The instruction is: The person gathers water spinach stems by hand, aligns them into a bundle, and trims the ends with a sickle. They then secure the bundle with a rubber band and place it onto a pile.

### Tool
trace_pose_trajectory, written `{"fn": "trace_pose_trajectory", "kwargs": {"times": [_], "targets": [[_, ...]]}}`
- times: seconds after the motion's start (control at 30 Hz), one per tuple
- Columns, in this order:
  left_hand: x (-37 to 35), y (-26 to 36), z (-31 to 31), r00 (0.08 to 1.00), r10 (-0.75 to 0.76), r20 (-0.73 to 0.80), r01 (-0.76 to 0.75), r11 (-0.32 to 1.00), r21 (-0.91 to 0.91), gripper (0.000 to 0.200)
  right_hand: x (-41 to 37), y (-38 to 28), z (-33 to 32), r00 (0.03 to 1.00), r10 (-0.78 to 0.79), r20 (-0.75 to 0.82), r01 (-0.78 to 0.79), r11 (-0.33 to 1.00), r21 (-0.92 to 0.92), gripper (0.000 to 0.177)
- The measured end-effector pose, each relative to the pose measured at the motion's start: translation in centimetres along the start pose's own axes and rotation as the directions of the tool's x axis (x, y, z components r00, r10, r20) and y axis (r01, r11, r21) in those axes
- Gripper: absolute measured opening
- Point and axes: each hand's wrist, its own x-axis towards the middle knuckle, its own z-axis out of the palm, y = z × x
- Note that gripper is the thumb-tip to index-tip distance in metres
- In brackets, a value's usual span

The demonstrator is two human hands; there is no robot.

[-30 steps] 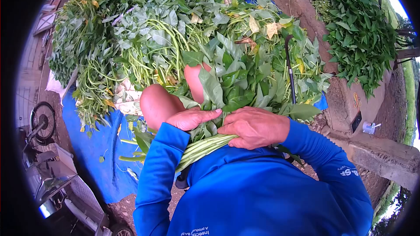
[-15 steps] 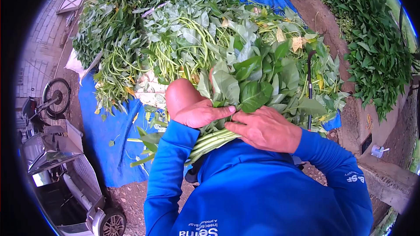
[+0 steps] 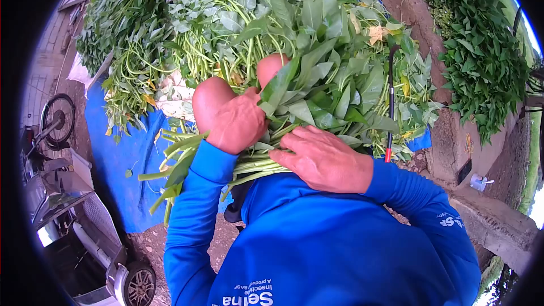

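A bundle of leafy water spinach lies across my lap, leaves to the upper right and pale green cut stems sticking out to the left. My left hand is bent over the bundle beside my knee, its fingers curled round the stems and partly hidden by leaves. Closer to my body, my right hand presses on the lower stems with bent fingers, the thumb side toward the left hand. Just beyond my knees is a large heap of the same greens, with some yellow leaves in it.
A blue tarp lies under the heap. A black rod with a red end stands right of the bundle. More greens are piled at the far right, near a white cup. A vehicle stands at left.
My left hand has turned and closed round the bundle, its thumb no longer stretched over the leaves. More stems now show at left, and the leaves reach higher. My right hand has shifted slightly left.
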Motion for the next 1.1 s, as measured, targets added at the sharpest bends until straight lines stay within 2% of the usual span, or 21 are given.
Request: {"fn": "trace_pose_trajectory", "kwargs": {"times": [0.07,0.13,0.2,0.3,0.37,0.4,0.43,0.47,0.5,0.53,0.57,0.6,0.73,0.77,0.8,0.83,0.9,0.93,0.97,1.03,1.1], "targets": [[-0.2,2.3,-0.4,0.998,-0.043,0.037,0.037,0.987,0.158,0.097,-0.2,0.0,-3.7,0.968,-0.044,0.248,0.01,0.991,0.134,0.023],[-0.2,3.9,-1.1,0.994,-0.1,0.051,0.088,0.977,0.194,0.1,2.4,-0.6,-10.7,0.941,-0.16,0.298,-0.074,0.761,0.644,0.041],[-0.5,4.7,-1.3,0.996,-0.078,0.033,0.066,0.958,0.28,0.097,7.4,1.0,-14.7,0.979,-0.192,0.076,0.055,0.598,0.8,0.046],[-0.6,5.5,-1.1,0.998,-0.056,0.041,0.037,0.928,0.371,0.09,20.8,9.8,-16.0,0.985,0.067,-0.157,0.076,0.651,0.756,0.058],[-1.1,5.1,-0.5,0.997,-0.066,0.028,0.053,0.939,0.341,0.091,28.3,18.9,-13.8,0.952,0.287,-0.104,-0.165,0.771,0.615,0.067],[-1.0,5.8,-1.3,0.995,-0.087,0.049,0.065,0.937,0.344,0.088,28.3,21.1,-12.2,0.942,0.334,-0.013,-0.304,0.871,0.385,0.071],[-1.2,5.8,-1.4,0.994,-0.097,0.057,0.071,0.933,0.352,0.087,22.7,17.4,-10.7,0.944,0.324,0.059,-0.309,0.934,-0.182,0.104],[-1.1,5.6,-1.5,0.992,-0.11,0.056,0.083,0.929,0.36,0.086,20.3,16.0,-8.0,0.9,0.307,0.309,-0.323,0.946,0.003,0.133],[-1.3,5.2,-1.5,0.989,-0.137,0.047,0.111,0.927,0.358,0.086,17.6,14.5,-5.5,0.823,0.277,0.496,-0.458,0.841,0.289,0.145],[-1.6,3.9,-0.2,0.986,-0.031,-0.161,0.09,0.924,0.372,0.065,15.9,12.5,-5.1,0.697,0.143,0.703,-0.513,0.784,0.349,0.142],[-1.8,3.4,0.0,0.977,-0.084,-0.194,0.143,0.939,0.313,0.059,14.4,12.2,-3.6,0.77,0.08,0.633,-0.24,0.955,0.172,0.147],[-2.0,3.2,0.1,0.971,-0.122,-0.206,0.174,0.951,0.257,0.054,12.0,11.9,-2.2,0.84,0.068,0.538,-0.174,0.974,0.148,0.158],[-1.2,3.4,-0.6,0.965,-0.164,-0.205,0.179,0.982,0.058,0.068,10.4,9.3,-3.0,0.856,0.203,0.476,-0.244,0.969,0.025,0.134],[-1.1,3.3,-1.0,0.965,-0.164,-0.207,0.168,0.986,0.001,0.075,10.3,9.3,-3.0,0.857,0.23,0.462,-0.271,0.962,0.022,0.129],[-1.2,2.5,-1.6,0.975,-0.213,-0.059,0.205,0.972,-0.116,0.099,10.2,9.4,-2.9,0.856,0.254,0.45,-0.295,0.955,0.021,0.125],[-1.2,1.7,-3.1,0.979,-0.197,0.057,0.204,0.913,-0.353,0.102,10.2,9.4,-3.1,0.842,0.247,0.48,-0.298,0.954,0.031,0.121],[-1.5,0.1,-6.9,0.963,-0.097,0.252,0.257,0.62,-0.741,0.108,10.4,9.4,-3.8,0.809,0.22,0.545,-0.294,0.954,0.052,0.113],[-2.0,-1.0,-7.8,0.898,-0.242,0.368,0.44,0.461,-0.77,0.116,9.8,9.6,-3.1,0.864,0.195,0.464,-0.238,0.971,0.036,0.104],[-2.8,-1.7,-7.3,0.88,-0.348,0.322,0.445,0.372,-0.814,0.115,9.3,9.6,-2.9,0.888,0.172,0.427,-0.201,0.979,0.024,0.103],[-3.4,-3.6,-5.9,0.846,-0.269,0.461,0.53,0.319,-0.785,0.116,8.4,9.1,-2.7,0.927,0.117,0.358,-0.125,0.992,-0.001,0.102],[-3.7,-2.7,-5.7,0.9,-0.253,0.356,0.436,0.561,-0.704,0.107,7.9,8.7,-2.6,0.944,0.081,0.32,-0.072,0.997,-0.041,0.102]]}}
